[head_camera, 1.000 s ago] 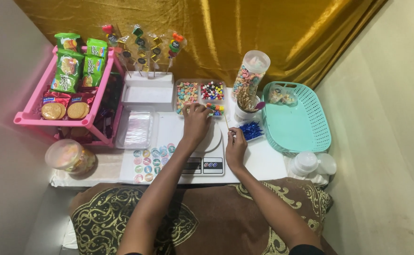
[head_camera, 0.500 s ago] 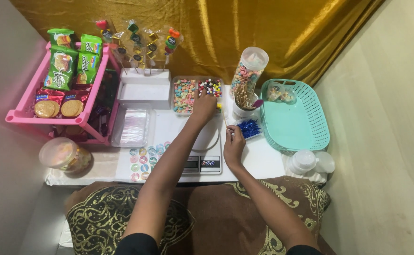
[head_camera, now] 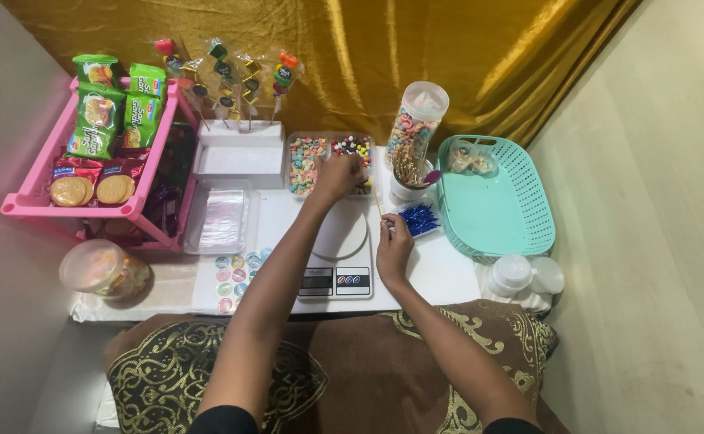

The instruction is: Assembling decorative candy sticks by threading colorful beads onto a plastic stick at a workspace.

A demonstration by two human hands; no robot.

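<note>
Left hand: the left hand [head_camera: 337, 173] is reaching into the clear divided candy tray [head_camera: 308, 165] at the table's back edge, fingers narrow.
Right hand: the right hand [head_camera: 394, 245] is pinching a thin wooden skewer [head_camera: 378, 205].
Packages: green biscuit packets [head_camera: 115, 112] are standing in the pink rack [head_camera: 34, 205].

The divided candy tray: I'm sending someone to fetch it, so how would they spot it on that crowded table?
Start at the gold curtain behind the white table. Just in front of it, mid-table, lies the clear divided candy tray, between the white box and the tall jar. The left hand reaches into it; only it holds loose colourful sweets.
</note>
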